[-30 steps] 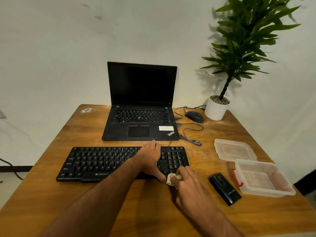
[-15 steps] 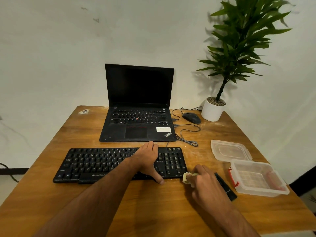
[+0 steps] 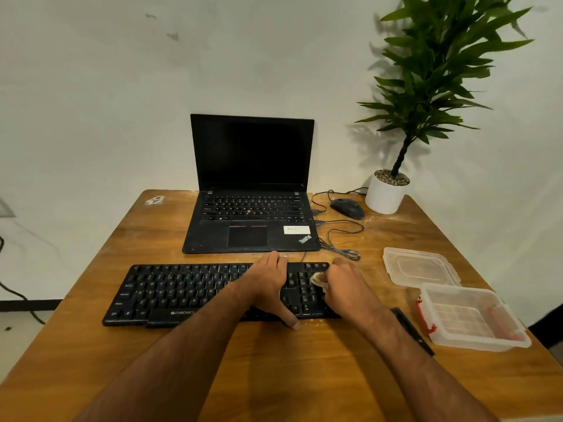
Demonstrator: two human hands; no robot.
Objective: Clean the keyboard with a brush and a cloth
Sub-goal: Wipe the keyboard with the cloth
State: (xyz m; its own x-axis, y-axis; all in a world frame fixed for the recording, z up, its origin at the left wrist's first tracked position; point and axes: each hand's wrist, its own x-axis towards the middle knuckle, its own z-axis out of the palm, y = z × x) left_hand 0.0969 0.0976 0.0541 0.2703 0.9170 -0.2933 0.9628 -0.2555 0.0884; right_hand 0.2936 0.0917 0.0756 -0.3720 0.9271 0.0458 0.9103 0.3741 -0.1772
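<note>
A black keyboard lies across the wooden table in front of me. My left hand rests flat on its right-middle part, thumb over the front edge, holding it down. My right hand is closed on a small pale cloth and presses it on the number pad at the keyboard's right end. A black brush-like object lies on the table right of my right forearm, partly hidden by it.
An open black laptop stands behind the keyboard, with a mouse and a loose cable to its right. A potted plant fills the back right corner. A clear plastic box and its lid sit at the right.
My right hand carried the cloth from the table at the keyboard's front right corner up onto the number pad. My left hand stayed on the keyboard.
</note>
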